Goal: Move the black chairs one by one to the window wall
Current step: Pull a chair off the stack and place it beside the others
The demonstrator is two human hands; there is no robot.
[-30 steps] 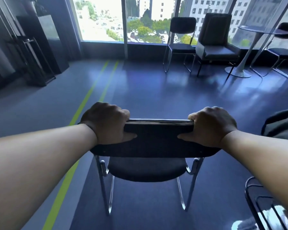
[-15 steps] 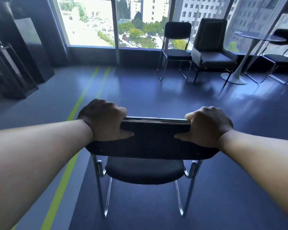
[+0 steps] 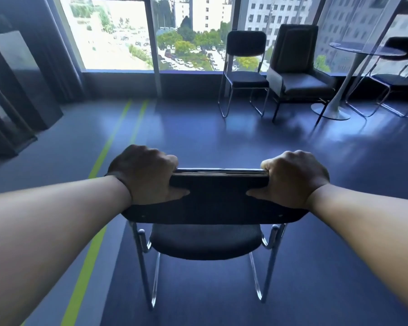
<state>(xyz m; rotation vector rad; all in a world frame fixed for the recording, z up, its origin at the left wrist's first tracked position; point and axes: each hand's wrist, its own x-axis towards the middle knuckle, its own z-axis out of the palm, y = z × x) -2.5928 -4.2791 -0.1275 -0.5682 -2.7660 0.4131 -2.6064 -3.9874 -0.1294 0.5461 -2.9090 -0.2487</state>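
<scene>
Gripping the black chair backrest, left hand and right hand clench its top. Keep it level; its feet seem off the floor.

Grey armchair beside round pedestal table; green floor stripes.

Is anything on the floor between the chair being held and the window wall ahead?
Nothing visible does. The left hand and right hand grip the held chair, and open floor runs straight ahead to the window wall. A second black chair and an armchair stand by that wall, off to the right.
</scene>
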